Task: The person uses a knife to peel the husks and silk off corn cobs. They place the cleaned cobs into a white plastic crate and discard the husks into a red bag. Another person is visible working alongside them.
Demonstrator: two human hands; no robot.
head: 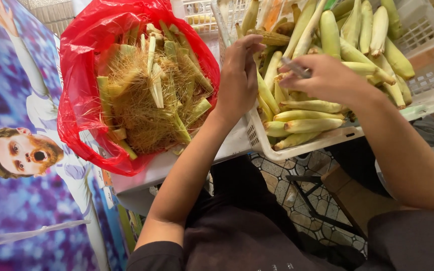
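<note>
Far left: a large printed poster (21, 165) in blue and purple lies beside your work area. Next to it, a red plastic bag (79, 95) stands open, filled with stripped green husks and corn silk (149, 95). Your left hand (238, 80) rises just right of the bag, fingers curled together and pinching the tip of a baby corn ear (268, 37) at the near edge of the white plastic crate (297, 146). Your right hand (327, 78) sits over the crate's middle, fingers closed around a small slim tool (295, 67), likely a knife; its blade is hard to make out. The crate holds a heap of pale yellow-green baby corn (312, 123). Below, patterned floor tiles (297, 195) show between your knees.
</note>
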